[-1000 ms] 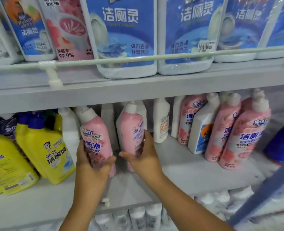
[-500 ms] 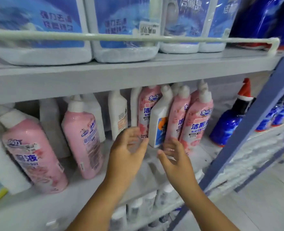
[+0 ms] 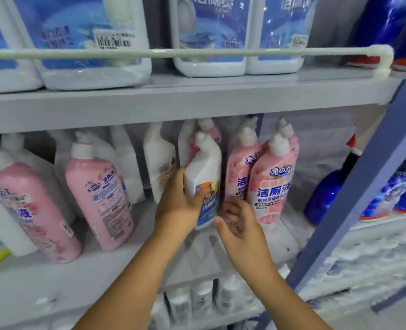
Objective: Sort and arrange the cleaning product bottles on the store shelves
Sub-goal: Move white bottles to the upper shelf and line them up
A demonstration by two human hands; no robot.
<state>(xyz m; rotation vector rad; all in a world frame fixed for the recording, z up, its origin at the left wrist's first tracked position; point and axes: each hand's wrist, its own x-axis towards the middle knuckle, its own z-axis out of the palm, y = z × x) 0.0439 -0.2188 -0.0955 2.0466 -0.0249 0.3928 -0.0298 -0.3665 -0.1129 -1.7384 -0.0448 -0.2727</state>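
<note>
A white bottle (image 3: 205, 172) with a blue and orange label stands on the middle shelf (image 3: 116, 265), among pink bottles. My left hand (image 3: 181, 206) grips it from the left, thumb across its label. My right hand (image 3: 238, 222) is just to its lower right, fingers relaxed and spread, close to the bottle's base and to the front pink bottle (image 3: 269, 182). Two more pink bottles (image 3: 99, 198) lean on the shelf's left part, with white bottles behind them.
Large white jugs with blue labels (image 3: 97, 41) fill the upper shelf behind a white rail (image 3: 173, 53). A blue upright post (image 3: 364, 186) slants at the right, with dark blue bottles (image 3: 325, 196) beyond it. Small white bottles (image 3: 202, 298) stand on the shelf below.
The view has moved closer to the right group. My left hand has reached forward and taken hold of the white bottle; my right hand has moved in beside its base.
</note>
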